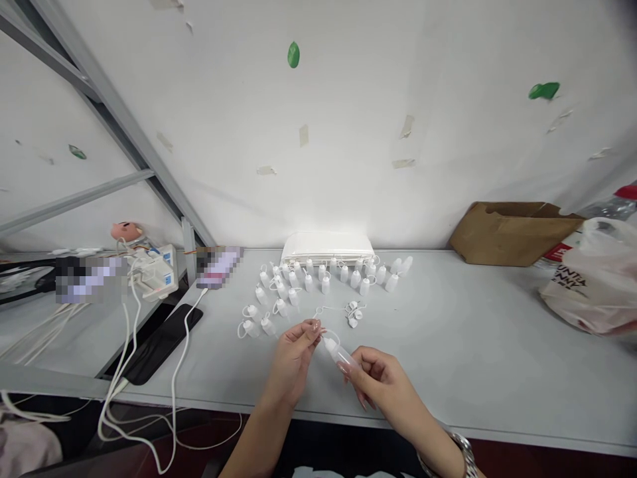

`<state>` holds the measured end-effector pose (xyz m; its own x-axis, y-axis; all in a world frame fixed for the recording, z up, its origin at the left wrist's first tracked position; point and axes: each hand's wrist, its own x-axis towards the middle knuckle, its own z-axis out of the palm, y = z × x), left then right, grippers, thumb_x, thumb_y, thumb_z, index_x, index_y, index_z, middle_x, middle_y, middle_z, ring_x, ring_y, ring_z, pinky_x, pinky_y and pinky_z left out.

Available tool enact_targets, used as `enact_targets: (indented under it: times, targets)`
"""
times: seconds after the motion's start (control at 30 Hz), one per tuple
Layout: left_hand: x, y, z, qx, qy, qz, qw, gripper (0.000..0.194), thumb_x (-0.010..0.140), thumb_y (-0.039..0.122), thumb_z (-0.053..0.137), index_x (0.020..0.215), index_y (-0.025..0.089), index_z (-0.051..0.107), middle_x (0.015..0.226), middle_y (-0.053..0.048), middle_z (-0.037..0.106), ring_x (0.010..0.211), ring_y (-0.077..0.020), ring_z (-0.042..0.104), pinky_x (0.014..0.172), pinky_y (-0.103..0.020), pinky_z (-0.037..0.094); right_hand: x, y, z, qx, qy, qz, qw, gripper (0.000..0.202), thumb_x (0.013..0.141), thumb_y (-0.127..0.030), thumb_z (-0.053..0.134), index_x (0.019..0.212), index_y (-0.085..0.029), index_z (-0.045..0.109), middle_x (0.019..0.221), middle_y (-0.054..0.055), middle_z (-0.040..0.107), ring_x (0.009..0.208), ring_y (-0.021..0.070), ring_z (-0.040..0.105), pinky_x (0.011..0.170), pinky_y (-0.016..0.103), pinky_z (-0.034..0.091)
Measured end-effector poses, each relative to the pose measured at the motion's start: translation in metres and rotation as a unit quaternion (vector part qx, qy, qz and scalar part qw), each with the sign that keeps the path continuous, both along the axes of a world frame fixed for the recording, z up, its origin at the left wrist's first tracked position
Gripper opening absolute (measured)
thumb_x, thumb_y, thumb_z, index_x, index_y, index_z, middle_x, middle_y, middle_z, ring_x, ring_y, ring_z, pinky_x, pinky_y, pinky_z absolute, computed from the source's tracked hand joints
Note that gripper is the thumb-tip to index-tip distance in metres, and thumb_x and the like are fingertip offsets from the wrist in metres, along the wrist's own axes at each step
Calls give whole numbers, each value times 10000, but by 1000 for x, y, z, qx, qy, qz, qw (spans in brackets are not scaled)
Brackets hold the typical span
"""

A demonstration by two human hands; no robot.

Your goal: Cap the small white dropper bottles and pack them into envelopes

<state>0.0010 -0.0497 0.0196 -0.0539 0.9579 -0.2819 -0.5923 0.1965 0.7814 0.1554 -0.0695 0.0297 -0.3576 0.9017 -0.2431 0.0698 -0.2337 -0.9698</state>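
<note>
A small translucent bottle [346, 356] with a white neck is tilted between my two hands, above the front part of the grey table [428, 318]. My right hand [381, 378] is closed round the bottle's body. The fingers of my left hand [298, 352] are pinched together near the nozzle, at the end of the thin white strap that loops from the neck. Beyond my hands, several similar bottles [325, 285] stand in loose rows. A few small white caps with straps [354, 313] lie just in front of them.
Behind the bottles lies a white stack [326, 247] against the wall. A brown paper bag [512, 236] and a white plastic bag [592, 285] are at the right. On the left are a black phone [159, 345], white cables [174, 378], a power strip [158, 279] and a metal frame [188, 249].
</note>
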Motion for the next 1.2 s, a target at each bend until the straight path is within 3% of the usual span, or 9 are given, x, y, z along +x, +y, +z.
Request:
enact_targets:
  times: [0.17,0.4,0.57,0.63,0.7,0.77,0.87,1.03,1.2]
  targets:
    - [0,-1,5,21,55,-11,998,196,576,264,795,492,152,658,679,22,502,665,-98,461,701,-250,380,-1,0,0,0,-3,1,1000,437,715,-590,603,588,-190,482,445,-77,386,398,69,346,404,212,280]
    - [1,-3,5,29,55,-34,998,229,565,246,792,449,155,617,675,15,474,681,-118,467,697,-264,380,-3,0,-6,-4,16,17,1000,436,727,-594,586,601,-192,477,470,-73,390,422,79,370,428,217,312]
    - [0,-1,1,44,160,-50,985,164,614,287,763,523,173,687,785,-36,550,868,-195,510,779,-285,390,-4,0,-18,36,-34,61,997,305,803,-485,564,755,-185,540,559,-30,539,546,128,492,553,251,383]
    - [-1,1,1,71,247,-30,966,91,644,294,743,642,203,738,882,-59,580,963,-228,505,817,-291,384,2,3,-23,70,-62,65,994,256,841,-441,530,859,-188,559,655,-5,593,634,154,538,624,274,407]
    - [-4,4,1,90,325,9,941,112,677,297,721,768,240,753,955,-58,587,974,-226,511,828,-281,374,14,12,-27,116,-89,28,989,257,832,-442,537,884,-194,581,779,28,603,726,179,550,679,296,422]
    - [-7,7,0,90,377,35,921,138,693,304,708,819,262,746,970,-47,588,911,-205,532,798,-265,374,33,28,-30,186,-134,-53,972,280,773,-456,596,863,-192,616,897,63,565,803,203,528,709,311,424]
    - [-11,11,-5,89,438,26,894,140,690,312,707,819,269,740,924,-38,586,804,-186,547,711,-259,389,63,58,-31,240,-240,-162,927,285,765,-457,588,846,-185,616,777,30,493,683,179,475,655,307,401]
    - [-9,12,-24,101,519,5,848,168,691,329,685,844,271,722,883,-34,576,762,-201,562,706,-305,412,81,100,-40,224,-309,-163,910,157,784,-342,548,736,-192,539,640,-21,482,584,148,437,556,268,338]
    - [-13,12,-36,86,641,-21,762,282,770,363,541,990,241,669,935,-46,568,841,-235,576,815,-417,450,74,111,-54,225,-341,-163,898,156,718,-288,596,630,-204,498,584,-34,478,552,139,419,525,253,300]
